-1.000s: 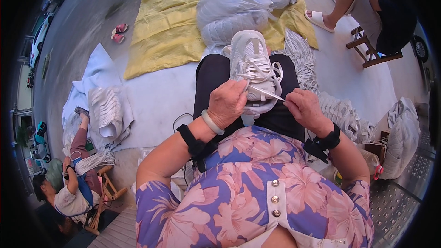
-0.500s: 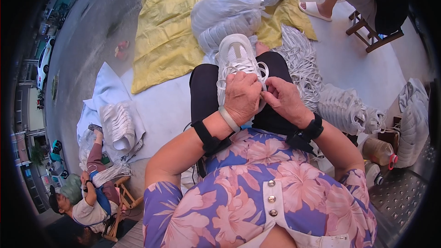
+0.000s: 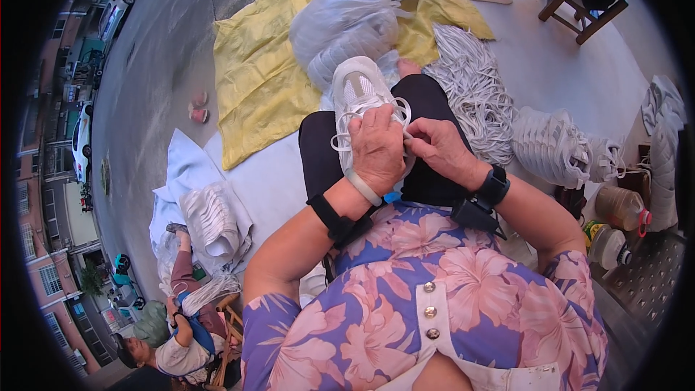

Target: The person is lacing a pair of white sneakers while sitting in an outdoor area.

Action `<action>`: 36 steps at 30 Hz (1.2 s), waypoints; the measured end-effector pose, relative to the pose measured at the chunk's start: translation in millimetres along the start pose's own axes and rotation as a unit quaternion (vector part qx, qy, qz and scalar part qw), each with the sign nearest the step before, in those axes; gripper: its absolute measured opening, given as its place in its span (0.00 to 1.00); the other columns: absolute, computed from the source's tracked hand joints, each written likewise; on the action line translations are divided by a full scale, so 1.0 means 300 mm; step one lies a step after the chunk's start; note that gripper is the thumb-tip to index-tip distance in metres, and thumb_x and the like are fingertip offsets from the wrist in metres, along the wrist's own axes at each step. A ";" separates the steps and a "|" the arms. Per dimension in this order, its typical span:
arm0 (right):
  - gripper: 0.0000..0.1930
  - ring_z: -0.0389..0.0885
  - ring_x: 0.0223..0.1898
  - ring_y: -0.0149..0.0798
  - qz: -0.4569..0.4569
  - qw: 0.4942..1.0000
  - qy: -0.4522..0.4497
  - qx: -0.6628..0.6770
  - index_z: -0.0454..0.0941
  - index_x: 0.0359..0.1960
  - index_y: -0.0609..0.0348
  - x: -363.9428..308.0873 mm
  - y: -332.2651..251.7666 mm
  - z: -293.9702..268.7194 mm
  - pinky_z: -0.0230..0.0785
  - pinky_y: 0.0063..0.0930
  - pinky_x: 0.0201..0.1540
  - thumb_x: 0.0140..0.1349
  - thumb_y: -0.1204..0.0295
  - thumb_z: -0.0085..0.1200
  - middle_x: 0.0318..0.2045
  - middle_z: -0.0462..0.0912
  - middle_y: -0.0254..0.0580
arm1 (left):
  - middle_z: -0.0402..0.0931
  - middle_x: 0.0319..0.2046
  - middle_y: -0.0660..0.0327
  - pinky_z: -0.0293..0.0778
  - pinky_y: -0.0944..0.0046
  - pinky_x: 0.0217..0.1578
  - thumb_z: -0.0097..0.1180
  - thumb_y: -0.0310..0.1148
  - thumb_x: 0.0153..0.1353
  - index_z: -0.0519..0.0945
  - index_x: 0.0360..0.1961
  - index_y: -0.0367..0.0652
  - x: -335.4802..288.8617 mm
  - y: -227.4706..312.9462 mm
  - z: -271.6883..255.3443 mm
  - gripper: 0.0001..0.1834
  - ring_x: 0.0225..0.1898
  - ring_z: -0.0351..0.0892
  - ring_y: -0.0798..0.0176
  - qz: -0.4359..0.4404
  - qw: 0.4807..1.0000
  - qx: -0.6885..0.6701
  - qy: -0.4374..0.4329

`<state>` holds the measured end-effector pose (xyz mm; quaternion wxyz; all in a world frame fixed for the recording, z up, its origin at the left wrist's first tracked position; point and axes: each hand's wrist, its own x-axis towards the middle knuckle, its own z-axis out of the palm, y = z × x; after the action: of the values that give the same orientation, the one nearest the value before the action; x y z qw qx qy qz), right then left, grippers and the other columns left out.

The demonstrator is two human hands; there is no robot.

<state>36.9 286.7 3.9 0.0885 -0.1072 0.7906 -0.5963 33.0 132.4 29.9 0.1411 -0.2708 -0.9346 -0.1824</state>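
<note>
A white sneaker (image 3: 356, 81) with a mesh upper and looped white laces rests on my lap, its toe pointing away from me. My left hand (image 3: 377, 146) lies over the laced part, its fingers curled down on the shoe. Close by on the right, thumb and forefinger of my right hand (image 3: 443, 149) pinch at the shoe's side, where a white shoelace (image 3: 402, 106) loops toward them. The fingertips partly hide what they grip. Both palms cover the sneaker's heel end.
A heap of white laces (image 3: 474, 94) lies right of my knee, beside rows of white shoe uppers (image 3: 550, 146). Plastic-wrapped bundles (image 3: 346, 25) sit on a yellow sheet (image 3: 253, 65). Bottles (image 3: 621, 206) and a wooden stool (image 3: 579, 11) are at right; another person (image 3: 190, 340) sits at lower left.
The whole view has shifted and turned slightly. Both hands stay on the sneaker, with my right fingertips now a little higher along its side.
</note>
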 end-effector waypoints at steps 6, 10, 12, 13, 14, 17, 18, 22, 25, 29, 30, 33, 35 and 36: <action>0.13 0.78 0.20 0.36 0.049 0.999 0.024 -0.002 0.74 0.30 0.64 -0.026 0.053 -0.013 0.69 0.27 0.26 0.48 0.67 0.58 0.17 0.77 0.43 | 0.69 0.45 0.51 0.59 0.53 0.44 0.54 0.22 0.41 0.72 0.23 0.38 -0.084 -0.037 -0.182 0.05 0.47 0.67 0.48 -0.004 0.993 -0.049 -0.107; 0.15 0.77 0.19 0.38 0.062 0.998 0.019 -0.020 0.74 0.30 0.63 -0.023 0.026 -0.015 0.69 0.28 0.26 0.48 0.64 0.59 0.17 0.77 0.43 | 0.69 0.46 0.51 0.58 0.54 0.48 0.54 0.21 0.42 0.72 0.23 0.39 -0.167 -0.076 -0.231 0.06 0.50 0.66 0.47 -0.073 0.983 -0.088 -0.145; 0.17 0.77 0.19 0.41 0.047 0.996 -0.009 -0.069 0.73 0.30 0.63 -0.022 0.019 -0.017 0.69 0.31 0.25 0.48 0.60 0.59 0.17 0.77 0.44 | 0.70 0.46 0.52 0.61 0.58 0.49 0.53 0.20 0.46 0.73 0.26 0.39 -0.187 -0.088 -0.224 0.05 0.49 0.68 0.51 -0.102 0.981 -0.132 -0.103; 0.17 0.77 0.19 0.41 0.047 0.996 -0.012 -0.070 0.73 0.30 0.63 -0.019 0.014 -0.017 0.69 0.31 0.25 0.48 0.60 0.59 0.17 0.77 0.44 | 0.70 0.46 0.52 0.61 0.58 0.49 0.53 0.20 0.46 0.73 0.26 0.39 -0.199 -0.109 -0.213 0.05 0.49 0.68 0.51 -0.105 0.980 -0.132 -0.101; 0.17 0.77 0.20 0.44 0.031 0.995 -0.024 -0.097 0.73 0.30 0.63 -0.016 0.010 -0.017 0.68 0.33 0.25 0.49 0.59 0.58 0.16 0.76 0.44 | 0.70 0.46 0.53 0.63 0.61 0.48 0.52 0.20 0.48 0.73 0.28 0.38 -0.209 -0.140 -0.197 0.05 0.47 0.69 0.53 -0.150 0.967 -0.190 -0.083; 0.16 0.76 0.20 0.48 0.025 0.990 -0.048 -0.134 0.72 0.29 0.62 -0.008 0.004 -0.021 0.67 0.37 0.25 0.51 0.60 0.56 0.17 0.76 0.46 | 0.71 0.44 0.55 0.66 0.68 0.44 0.48 0.19 0.53 0.74 0.32 0.37 -0.220 -0.216 -0.178 0.05 0.43 0.71 0.63 -0.260 0.926 -0.274 -0.025; 0.15 0.76 0.21 0.50 0.033 0.988 -0.057 -0.141 0.71 0.28 0.62 -0.006 0.001 -0.022 0.66 0.39 0.25 0.52 0.61 0.54 0.18 0.76 0.47 | 0.70 0.44 0.56 0.66 0.69 0.44 0.48 0.19 0.54 0.74 0.32 0.36 -0.240 -0.264 -0.165 0.06 0.43 0.71 0.65 -0.291 0.914 -0.283 -0.011; 0.10 0.75 0.23 0.54 -0.036 0.982 -0.048 -0.181 0.69 0.29 0.62 -0.009 0.006 -0.013 0.65 0.43 0.26 0.54 0.66 0.50 0.21 0.76 0.51 | 0.73 0.34 0.64 0.69 0.74 0.37 0.45 0.20 0.58 0.75 0.34 0.37 -0.291 -0.375 -0.130 0.06 0.33 0.73 0.73 -0.381 0.849 -0.366 -0.004; 0.07 0.74 0.26 0.59 -0.033 0.963 -0.035 -0.265 0.66 0.31 0.62 -0.013 0.008 0.004 0.65 0.48 0.29 0.55 0.71 0.44 0.23 0.75 0.56 | 0.73 0.30 0.66 0.71 0.75 0.34 0.45 0.21 0.59 0.75 0.34 0.38 -0.318 -0.392 -0.095 0.06 0.30 0.73 0.75 -0.404 0.822 -0.401 -0.009; 0.07 0.77 0.23 0.52 -0.032 0.957 -0.031 -0.287 0.67 0.32 0.64 -0.022 0.032 -0.017 0.69 0.41 0.27 0.56 0.73 0.43 0.22 0.76 0.54 | 0.74 0.29 0.65 0.71 0.76 0.31 0.45 0.23 0.60 0.75 0.34 0.39 -0.309 -0.366 -0.082 0.06 0.27 0.73 0.75 -0.417 0.809 -0.411 -0.041; 0.07 0.78 0.22 0.44 0.041 0.986 -0.018 -0.161 0.69 0.34 0.65 -0.033 0.051 -0.031 0.70 0.34 0.25 0.57 0.74 0.42 0.22 0.77 0.49 | 0.74 0.29 0.65 0.71 0.76 0.30 0.45 0.23 0.60 0.75 0.34 0.39 -0.299 -0.354 -0.082 0.06 0.26 0.73 0.75 -0.424 0.804 -0.413 -0.058; 0.08 0.77 0.21 0.30 0.147 0.988 -0.002 0.042 0.71 0.37 0.64 -0.059 0.060 -0.088 0.70 0.21 0.24 0.59 0.76 0.40 0.22 0.77 0.39 | 0.75 0.28 0.65 0.70 0.76 0.26 0.44 0.24 0.60 0.75 0.36 0.40 -0.285 -0.328 -0.065 0.07 0.25 0.74 0.75 -0.432 0.779 -0.450 -0.068; 0.11 0.76 0.23 0.22 0.188 0.972 0.008 0.143 0.73 0.40 0.61 -0.066 0.022 -0.110 0.71 0.15 0.25 0.60 0.77 0.37 0.24 0.77 0.31 | 0.75 0.28 0.65 0.70 0.76 0.25 0.44 0.24 0.60 0.75 0.37 0.39 -0.280 -0.320 -0.049 0.07 0.24 0.74 0.75 -0.431 0.774 -0.458 -0.078; 0.11 0.76 0.23 0.22 0.187 0.972 0.003 0.138 0.73 0.40 0.61 -0.064 0.026 -0.115 0.71 0.15 0.25 0.60 0.77 0.37 0.24 0.77 0.31 | 0.75 0.28 0.64 0.70 0.75 0.24 0.44 0.24 0.60 0.75 0.39 0.39 -0.278 -0.314 -0.042 0.08 0.24 0.74 0.75 -0.426 0.772 -0.462 -0.094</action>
<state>45.6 326.0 6.1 0.2100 0.0581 0.7068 -0.6731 50.4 15.0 -14.1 -0.1818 0.1072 -0.7659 -0.6073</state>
